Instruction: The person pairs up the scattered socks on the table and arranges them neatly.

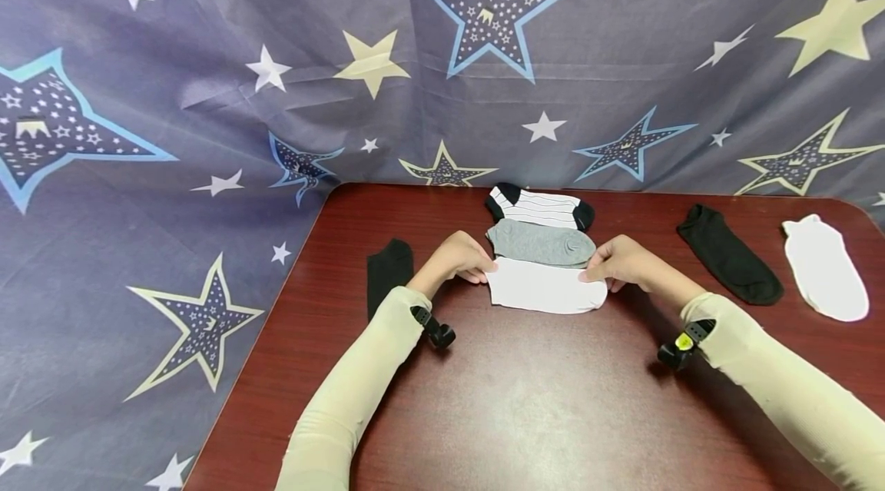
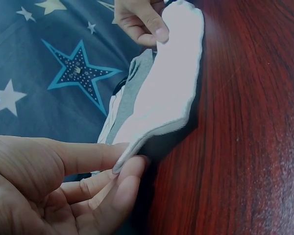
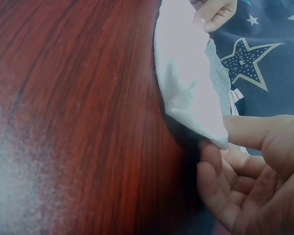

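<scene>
Between both hands a white sock (image 1: 542, 287) is stretched out lengthwise, its edges lifted off the table in the wrist views. My left hand (image 1: 459, 259) pinches its cuff corner between thumb and fingers, as the left wrist view shows up close. At the toe end, my right hand (image 1: 618, 264) pinches the upper edge the same way. Directly behind it lies a grey sock (image 1: 542, 243), flat, its lower edge against the white one. Farther back rests a white sock with black stripes, heel and toe (image 1: 542, 208), partly covered by the grey one.
A black sock (image 1: 389, 272) lies left, partly behind my left wrist. On the right side lie another black sock (image 1: 729, 254) and another white sock (image 1: 826, 268). The reddish wooden table (image 1: 525, 399) meets a star-patterned cloth (image 1: 442, 114) at its back and left edges.
</scene>
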Action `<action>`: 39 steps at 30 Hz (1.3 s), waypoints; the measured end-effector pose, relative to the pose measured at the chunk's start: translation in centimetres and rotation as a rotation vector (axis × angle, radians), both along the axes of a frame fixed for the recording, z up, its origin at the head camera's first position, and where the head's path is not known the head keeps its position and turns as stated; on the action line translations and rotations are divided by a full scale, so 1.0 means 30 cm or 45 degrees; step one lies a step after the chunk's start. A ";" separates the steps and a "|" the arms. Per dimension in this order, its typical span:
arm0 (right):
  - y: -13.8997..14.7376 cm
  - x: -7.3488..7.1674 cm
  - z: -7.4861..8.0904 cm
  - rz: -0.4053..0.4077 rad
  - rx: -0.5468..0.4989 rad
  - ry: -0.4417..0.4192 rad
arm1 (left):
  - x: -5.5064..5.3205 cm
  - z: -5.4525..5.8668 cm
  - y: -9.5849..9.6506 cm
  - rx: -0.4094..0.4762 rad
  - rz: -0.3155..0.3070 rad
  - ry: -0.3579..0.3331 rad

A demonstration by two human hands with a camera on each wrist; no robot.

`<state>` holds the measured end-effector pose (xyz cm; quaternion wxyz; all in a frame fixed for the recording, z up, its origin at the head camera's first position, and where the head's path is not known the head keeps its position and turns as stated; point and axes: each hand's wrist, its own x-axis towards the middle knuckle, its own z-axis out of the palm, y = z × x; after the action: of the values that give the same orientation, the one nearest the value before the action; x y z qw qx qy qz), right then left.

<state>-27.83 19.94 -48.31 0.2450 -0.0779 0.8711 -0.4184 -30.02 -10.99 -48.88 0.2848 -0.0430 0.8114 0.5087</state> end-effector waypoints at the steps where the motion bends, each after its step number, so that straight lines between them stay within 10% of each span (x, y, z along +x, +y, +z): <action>1: 0.001 0.000 -0.002 -0.003 0.010 0.011 | 0.001 0.000 0.001 -0.003 -0.001 0.004; 39: -0.003 -0.013 -0.012 0.039 0.350 0.190 | -0.018 0.004 0.058 -0.494 -0.094 0.117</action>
<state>-28.21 19.85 -48.68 0.1943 -0.0877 0.9347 -0.2845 -30.56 -9.26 -48.76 0.2524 -0.0440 0.9073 0.3335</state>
